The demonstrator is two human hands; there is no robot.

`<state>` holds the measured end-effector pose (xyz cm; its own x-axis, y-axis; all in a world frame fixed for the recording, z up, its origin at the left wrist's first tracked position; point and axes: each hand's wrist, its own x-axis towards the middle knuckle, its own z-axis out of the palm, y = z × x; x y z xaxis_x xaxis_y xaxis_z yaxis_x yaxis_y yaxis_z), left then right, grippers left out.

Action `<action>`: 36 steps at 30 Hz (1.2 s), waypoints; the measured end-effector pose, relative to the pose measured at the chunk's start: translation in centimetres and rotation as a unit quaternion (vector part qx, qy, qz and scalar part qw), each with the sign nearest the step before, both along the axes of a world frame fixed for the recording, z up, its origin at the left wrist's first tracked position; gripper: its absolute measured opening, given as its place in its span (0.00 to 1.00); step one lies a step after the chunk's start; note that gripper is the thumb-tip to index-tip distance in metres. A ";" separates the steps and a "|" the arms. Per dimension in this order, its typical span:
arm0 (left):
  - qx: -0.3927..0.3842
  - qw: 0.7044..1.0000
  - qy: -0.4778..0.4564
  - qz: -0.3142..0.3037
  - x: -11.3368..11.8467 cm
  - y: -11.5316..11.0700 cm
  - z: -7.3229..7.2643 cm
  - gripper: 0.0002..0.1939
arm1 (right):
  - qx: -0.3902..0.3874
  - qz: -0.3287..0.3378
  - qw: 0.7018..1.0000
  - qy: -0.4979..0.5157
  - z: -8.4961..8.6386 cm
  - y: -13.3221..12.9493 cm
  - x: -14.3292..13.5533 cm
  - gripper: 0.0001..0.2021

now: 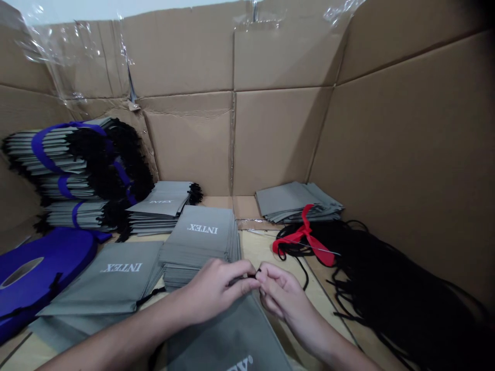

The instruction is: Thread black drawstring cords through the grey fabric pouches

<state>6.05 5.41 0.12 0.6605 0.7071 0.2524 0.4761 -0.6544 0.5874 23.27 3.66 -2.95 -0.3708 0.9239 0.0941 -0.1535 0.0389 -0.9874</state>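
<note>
A grey drawstring bag (228, 340) with white lettering lies in front of me, partly cut off by the lower edge of the view. Over its upper corner, my left hand (218, 288) is closed in a pinch, fingertips almost meeting those of my right hand (284, 296). Both pinch a short bit of black cord (253, 275), most of it hidden by the fingers. Just behind my left hand stands a stack of grey bags (201, 242) marked INTEX. More grey bags (112, 273) lie to the left under my forearm, a black cord end showing at their corner.
Tied bundles of bags (50, 149) with blue straps rise at the left, behind a blue ribbon roll (73, 252). Another bag stack (158, 206) stands beside them. At right lie loose black cords (371, 278), a red tie (305, 237) and flat grey bags (290, 198). Cardboard walls (185, 62) enclose the table.
</note>
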 end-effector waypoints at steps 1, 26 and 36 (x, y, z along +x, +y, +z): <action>-0.004 1.000 -0.010 -0.006 0.0 0.0 -0.1 0.16 | -0.003 -0.008 1.000 0.013 0.0 -0.1 -0.1 0.22; 0.000 0.999 -0.042 0.003 0.2 1.1 -1.4 0.18 | 0.021 -0.066 0.998 0.003 -0.6 0.4 0.0 0.19; 0.028 0.999 0.036 -0.005 0.3 0.9 -1.4 0.17 | 0.171 -0.042 0.946 -0.273 -0.7 -0.3 0.5 0.20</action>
<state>6.33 6.33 -1.24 0.6860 0.6861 0.2423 0.5084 -0.6902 0.5150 23.78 3.38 -3.69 -0.3780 0.9019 0.2090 0.3933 0.3608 -0.8457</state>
